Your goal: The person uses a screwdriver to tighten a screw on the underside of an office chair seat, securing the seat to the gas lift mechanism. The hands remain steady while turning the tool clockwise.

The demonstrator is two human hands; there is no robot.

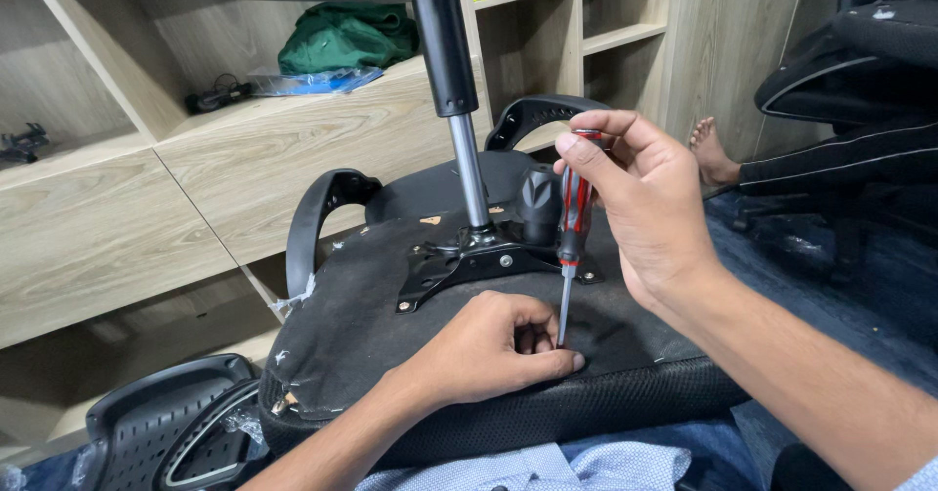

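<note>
Wooden shelving (293, 149) fills the wall in front of us, its open compartments holding a bundled green cloth (347, 34), a flat blue plastic packet (313, 82) and some dark cables (217, 92) further left. An upturned office chair seat (391, 325) lies before us on the blue floor (831, 305), its black underside facing up, with a metal plate (469, 261) bolted at its centre and the gas post (459, 100) rising from it. Two curved armrests (318, 217) sit at the seat's far side.

Our right hand (645, 208) is closed around the red and black handle of a screwdriver (573, 222), held nearly upright, thumb on top of the handle. Its tip meets the seat's underside near the front edge. Our left hand (489, 349) rests on the seat, fingers curled loosely around the shaft's tip, steadying it.

A black plastic chair back (166, 423) lies at lower left. Someone's bare foot (711, 154) shows at right, beside another black chair (860, 61).
</note>
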